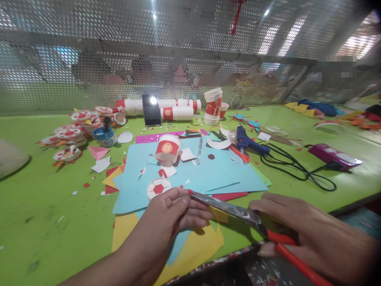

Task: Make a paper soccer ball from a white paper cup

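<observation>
My left hand pinches a tiny red paper piece between thumb and forefinger, its other fingers curled below. At that piece lie the tips of the scissors, whose blades look closed together. My right hand is wrapped round their red-orange handles at the lower right. Just beyond my left hand a white disc with a red hexagon and red edge patches lies on light blue paper. Behind it stands a red and white paper cup with white scraps beside it.
On the green table, finished-looking disc crafts and a blue ink bottle stand left. A phone and stacked cups are behind. A blue glue gun with a black cable lies right, near a purple device.
</observation>
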`<action>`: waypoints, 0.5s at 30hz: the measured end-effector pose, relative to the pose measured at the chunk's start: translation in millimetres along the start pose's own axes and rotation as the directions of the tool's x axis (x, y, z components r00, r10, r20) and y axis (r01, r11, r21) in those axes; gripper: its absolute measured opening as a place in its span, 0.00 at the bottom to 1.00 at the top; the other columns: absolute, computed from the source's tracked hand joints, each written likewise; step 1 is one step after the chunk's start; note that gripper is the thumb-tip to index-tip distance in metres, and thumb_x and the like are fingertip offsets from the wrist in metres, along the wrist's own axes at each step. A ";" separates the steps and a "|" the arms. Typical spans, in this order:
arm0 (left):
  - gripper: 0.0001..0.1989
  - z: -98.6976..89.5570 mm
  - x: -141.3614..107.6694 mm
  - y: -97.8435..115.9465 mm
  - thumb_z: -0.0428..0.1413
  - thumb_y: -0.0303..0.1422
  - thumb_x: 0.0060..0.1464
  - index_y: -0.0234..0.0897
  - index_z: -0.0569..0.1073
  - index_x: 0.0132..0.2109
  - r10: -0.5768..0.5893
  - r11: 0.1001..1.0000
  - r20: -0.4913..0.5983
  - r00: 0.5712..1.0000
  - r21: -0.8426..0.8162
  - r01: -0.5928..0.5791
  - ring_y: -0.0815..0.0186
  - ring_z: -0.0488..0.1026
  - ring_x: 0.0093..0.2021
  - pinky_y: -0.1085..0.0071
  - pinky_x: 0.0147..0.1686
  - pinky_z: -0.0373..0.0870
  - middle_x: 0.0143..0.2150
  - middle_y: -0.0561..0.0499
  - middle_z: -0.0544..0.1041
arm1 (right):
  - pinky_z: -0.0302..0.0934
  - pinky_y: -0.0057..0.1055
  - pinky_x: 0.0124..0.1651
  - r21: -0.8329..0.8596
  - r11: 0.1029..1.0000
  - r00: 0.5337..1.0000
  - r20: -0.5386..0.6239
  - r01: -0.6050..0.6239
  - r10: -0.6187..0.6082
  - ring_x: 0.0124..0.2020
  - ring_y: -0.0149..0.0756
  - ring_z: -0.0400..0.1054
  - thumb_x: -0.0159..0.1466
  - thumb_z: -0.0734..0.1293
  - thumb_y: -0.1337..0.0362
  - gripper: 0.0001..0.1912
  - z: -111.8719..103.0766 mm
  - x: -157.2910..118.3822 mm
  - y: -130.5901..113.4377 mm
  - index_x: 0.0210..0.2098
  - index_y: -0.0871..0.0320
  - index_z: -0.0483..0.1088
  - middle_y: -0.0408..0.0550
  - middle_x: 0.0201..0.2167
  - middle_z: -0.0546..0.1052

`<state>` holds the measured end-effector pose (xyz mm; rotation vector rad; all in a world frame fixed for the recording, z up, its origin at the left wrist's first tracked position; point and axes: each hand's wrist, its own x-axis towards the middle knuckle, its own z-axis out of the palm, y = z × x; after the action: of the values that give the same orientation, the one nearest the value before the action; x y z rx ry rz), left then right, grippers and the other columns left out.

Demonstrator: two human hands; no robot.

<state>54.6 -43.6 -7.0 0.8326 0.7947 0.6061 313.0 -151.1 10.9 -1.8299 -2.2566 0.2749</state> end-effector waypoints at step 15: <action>0.11 -0.6 -1.3 -1.0 0.57 0.34 0.63 0.29 0.75 0.36 0.001 1.000 -0.006 1.000 -0.010 -0.001 0.65 0.79 0.31 0.72 0.33 0.77 0.36 0.39 0.82 | 0.73 0.45 0.47 0.088 0.994 0.995 0.079 -0.068 0.061 0.47 0.53 0.77 0.61 0.69 0.45 0.23 -2.4 -0.7 0.2 0.52 0.46 0.76 0.50 0.49 0.81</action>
<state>53.5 -44.8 -7.7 0.8220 0.7958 0.6133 314.1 -151.7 13.0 -1.8781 -2.1972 0.4582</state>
